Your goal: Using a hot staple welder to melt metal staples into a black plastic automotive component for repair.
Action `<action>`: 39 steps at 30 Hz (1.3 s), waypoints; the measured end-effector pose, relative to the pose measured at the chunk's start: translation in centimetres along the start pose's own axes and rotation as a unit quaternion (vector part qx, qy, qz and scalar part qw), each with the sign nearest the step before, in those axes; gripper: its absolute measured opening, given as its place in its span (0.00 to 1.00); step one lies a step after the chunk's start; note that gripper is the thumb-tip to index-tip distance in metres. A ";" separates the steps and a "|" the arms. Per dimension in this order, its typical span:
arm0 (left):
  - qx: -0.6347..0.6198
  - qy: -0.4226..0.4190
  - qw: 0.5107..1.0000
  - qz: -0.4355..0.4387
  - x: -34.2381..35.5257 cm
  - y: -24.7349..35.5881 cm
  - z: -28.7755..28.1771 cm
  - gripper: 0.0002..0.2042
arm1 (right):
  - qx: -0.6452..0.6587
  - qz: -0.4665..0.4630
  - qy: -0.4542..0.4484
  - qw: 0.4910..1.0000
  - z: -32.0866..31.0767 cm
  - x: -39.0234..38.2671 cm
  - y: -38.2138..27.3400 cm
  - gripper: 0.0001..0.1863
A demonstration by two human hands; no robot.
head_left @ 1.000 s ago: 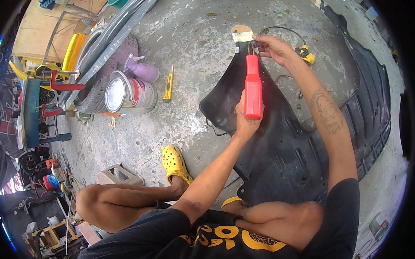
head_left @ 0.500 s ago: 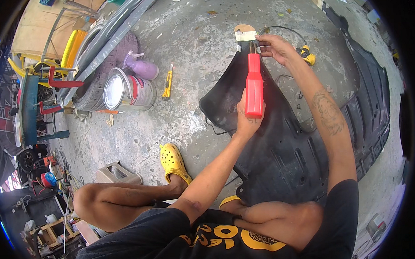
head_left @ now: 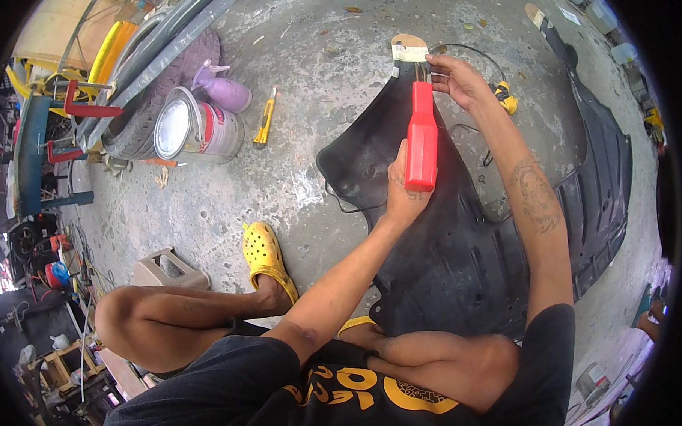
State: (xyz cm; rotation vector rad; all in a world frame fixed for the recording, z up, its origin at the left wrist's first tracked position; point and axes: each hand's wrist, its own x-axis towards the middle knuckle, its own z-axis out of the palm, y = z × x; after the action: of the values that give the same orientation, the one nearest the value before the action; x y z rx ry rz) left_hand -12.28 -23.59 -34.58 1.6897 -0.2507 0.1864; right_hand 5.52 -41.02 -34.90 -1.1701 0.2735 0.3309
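Black plastic panel (head_left: 433,262) lies on the concrete floor (head_left: 206,233), its near edge beside the person's right leg (head_left: 443,352), its right side partly hidden behind the right forearm; left hand (head_left: 404,197) is closed round the body of a red two-pronged tool (head_left: 421,146), held over the panel toward its left edge; the fingers beneath are out of sight.

Right hand (head_left: 460,81) is partly open, fingers bent, tips at the right edge of the panel's narrow far-left end; pinch or mere touch, cannot tell; prongs (head_left: 421,72) point at that end, just short of a pale band (head_left: 412,53); contact with the surface not clear.

Done so far: pale band already sits across this end, with a brown rounded tip (head_left: 408,40) beyond it; work here judged under way, not finished, since tool and fingertips are both at the spot; condition of the surface under the prongs too small to read.

Farthest off, the panel's far-right end carries a similar brown tip (head_left: 531,11) and band; no hand or tool is at it; whether anything is left to do there, cannot tell.
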 end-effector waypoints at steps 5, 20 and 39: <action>0.005 0.001 1.000 -0.004 -0.1 -0.1 0.3 0.13 | 0.005 -0.002 0.009 1.000 0.0 -0.1 0.0 0.12; 0.060 0.000 0.998 0.008 -0.2 -0.3 0.5 0.15 | 0.006 -0.007 0.018 1.000 0.1 -0.2 0.0 0.12; 0.014 0.021 0.999 -0.021 -0.5 0.5 1.5 0.13 | 0.029 -0.003 0.021 0.999 -0.4 0.0 0.3 0.11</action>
State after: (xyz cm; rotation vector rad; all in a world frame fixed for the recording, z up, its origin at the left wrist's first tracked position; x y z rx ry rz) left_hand -12.95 -25.15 -34.42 1.7163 -0.1808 0.1946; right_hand 5.40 -41.25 -35.34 -1.1210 0.3138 0.2926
